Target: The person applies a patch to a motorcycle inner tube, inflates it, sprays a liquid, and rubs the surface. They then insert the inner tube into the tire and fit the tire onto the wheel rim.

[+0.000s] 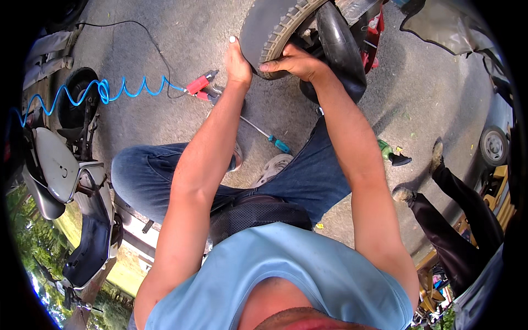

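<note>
A black motorcycle tyre (278, 30) with a knobbed tread stands upright in front of me at the top of the view. My left hand (238, 65) bears on its left side wall, the thumb pointing up and most fingers hidden by the tyre. With the thumb over the tread, my right hand (294, 61) grips the tyre's near right edge. Right of it sits a glossy black mudguard (341, 52). A red air tool (199, 84) on a coiled blue hose (104, 91) lies left of my left hand. Nearer my feet is a screwdriver (280, 144) with a teal handle.
A white and dark motorcycle (58, 159) stands at the left. On the ground right of my knee lies a green bottle (386, 151) with a black part. Another person's legs (445, 220) are at the right, near a car wheel (494, 146). Red metal parts (374, 38) are beyond the mudguard.
</note>
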The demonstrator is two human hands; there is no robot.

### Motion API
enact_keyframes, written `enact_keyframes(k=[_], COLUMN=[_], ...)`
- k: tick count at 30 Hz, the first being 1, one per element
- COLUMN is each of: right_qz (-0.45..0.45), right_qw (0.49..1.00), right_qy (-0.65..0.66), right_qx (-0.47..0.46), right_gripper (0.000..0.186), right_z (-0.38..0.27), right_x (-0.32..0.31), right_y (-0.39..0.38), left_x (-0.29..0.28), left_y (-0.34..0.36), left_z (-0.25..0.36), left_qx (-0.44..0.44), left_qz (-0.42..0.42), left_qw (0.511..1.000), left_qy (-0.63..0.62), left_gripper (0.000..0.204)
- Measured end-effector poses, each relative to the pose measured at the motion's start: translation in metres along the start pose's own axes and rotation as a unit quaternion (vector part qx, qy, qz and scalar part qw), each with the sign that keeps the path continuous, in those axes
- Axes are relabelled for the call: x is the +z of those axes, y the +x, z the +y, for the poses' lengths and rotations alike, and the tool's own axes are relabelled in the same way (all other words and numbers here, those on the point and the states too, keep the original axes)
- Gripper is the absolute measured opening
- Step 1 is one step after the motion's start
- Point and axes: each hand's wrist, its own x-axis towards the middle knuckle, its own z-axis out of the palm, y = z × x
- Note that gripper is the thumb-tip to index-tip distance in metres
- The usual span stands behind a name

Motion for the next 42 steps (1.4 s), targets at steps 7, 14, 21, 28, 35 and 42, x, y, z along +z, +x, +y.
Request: enact_keyframes(k=[7,14,21,28,35,42], right_qz=[-0.017,-0.089,-0.158,0.012,0.033,0.008], right_qw=[0.979,0.912,0.976,0.998,0.995,0.934], right_qy=[-0.194,-0.364,-0.050,0.045,-0.047,-0.347], right_qx=[0.062,0.166,0.142,-0.029,-0.086,0.083], right_gripper=[0.066,0.082,0.054,0.064,0.069,0.092], right_z=[0.021,0.029,0.009,-0.017,0.004,0.058], right_x=[-0.005,-0.007,-0.024,-0.003,0.001,-0.011], right_y=[0.015,0.041,0.034,0.002,0.010,0.038], left_x=[0.018,0.005,0.011,0.005,-0.006,0.040], left_y=[0.015,0.037,0.006,-0.013,0.008,0.044], left_z=[0.086,0.057,0.016,-0.006,0.023,0.118], left_qx=[0.001,0.033,0.021,0.091,0.112,0.061], left_qz=[-0.011,-0.004,0.015,-0.013,-0.032,-0.045], left_qw=[0.996,0.984,1.000,0.996,0.991,0.996], left_qy=[0.084,0.177,-0.013,0.014,0.069,0.053], left_gripper=[0.066,0.074,0.071,0.072,0.054,0.058])
